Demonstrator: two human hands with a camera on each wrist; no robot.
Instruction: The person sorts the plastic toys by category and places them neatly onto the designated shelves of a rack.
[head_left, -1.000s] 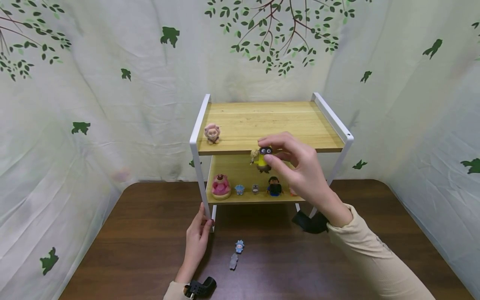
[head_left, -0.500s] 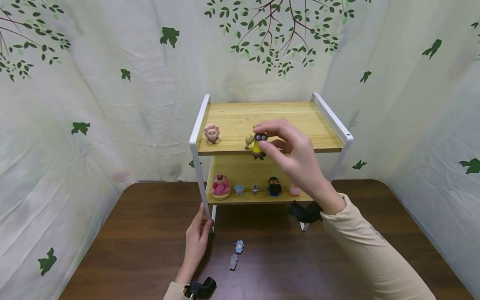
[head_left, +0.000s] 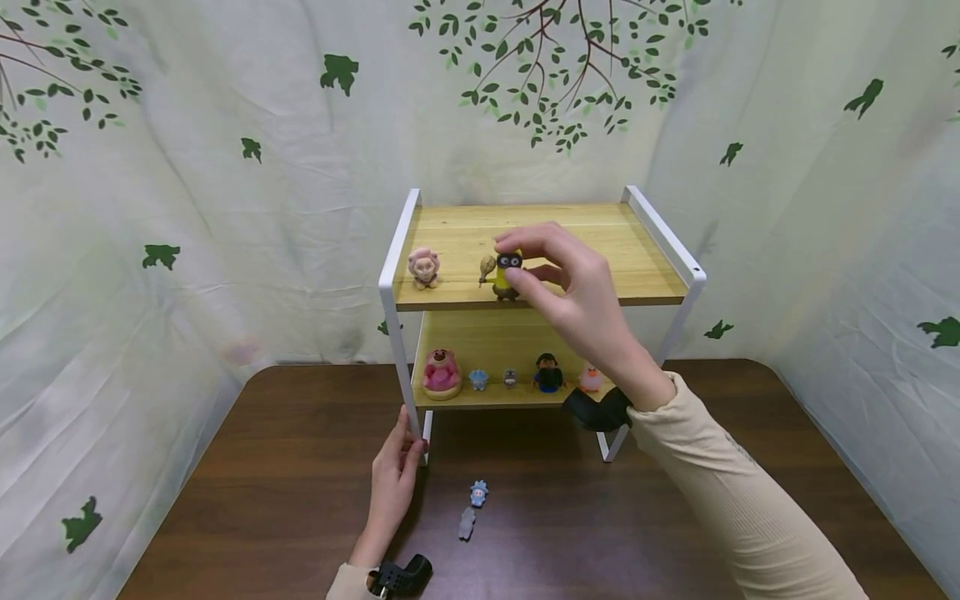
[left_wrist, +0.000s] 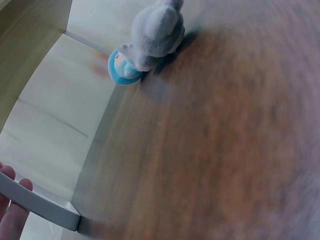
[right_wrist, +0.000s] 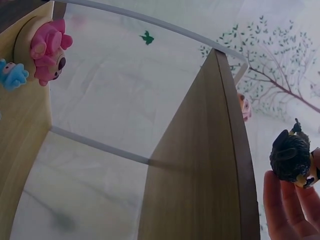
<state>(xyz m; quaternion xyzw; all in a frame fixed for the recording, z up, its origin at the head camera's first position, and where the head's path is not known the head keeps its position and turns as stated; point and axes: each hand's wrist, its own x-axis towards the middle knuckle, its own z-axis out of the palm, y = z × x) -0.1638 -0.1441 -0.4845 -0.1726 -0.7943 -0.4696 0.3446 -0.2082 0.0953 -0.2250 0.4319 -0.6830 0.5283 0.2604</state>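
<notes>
My right hand (head_left: 573,287) pinches a Minion figure (head_left: 506,279) between thumb and fingertips at the front edge of the top shelf board (head_left: 570,233). The figure is upright, yellow, with dark goggles and a tan object at its side. Whether its feet touch the board I cannot tell. In the right wrist view its dark underside (right_wrist: 291,155) shows above my fingers (right_wrist: 280,205). My left hand (head_left: 395,475) grips the white front left leg (head_left: 412,417) of the shelf; in the left wrist view, fingers (left_wrist: 15,215) lie around that leg. A pink figure (head_left: 424,268) stands left on the top board.
The lower board (head_left: 495,333) bears a pink bear (head_left: 442,373), a small blue figure (head_left: 478,379), a small grey one (head_left: 510,377), a dark-haired figure (head_left: 549,373) and a pink one (head_left: 590,378). On the brown table (head_left: 300,467) lie a blue figure (head_left: 479,492) and a grey one (head_left: 467,524).
My right hand has risen and moved left with the Minion figure, from in front of the lower board to the top board's front edge. My left hand has stayed on the leg.
</notes>
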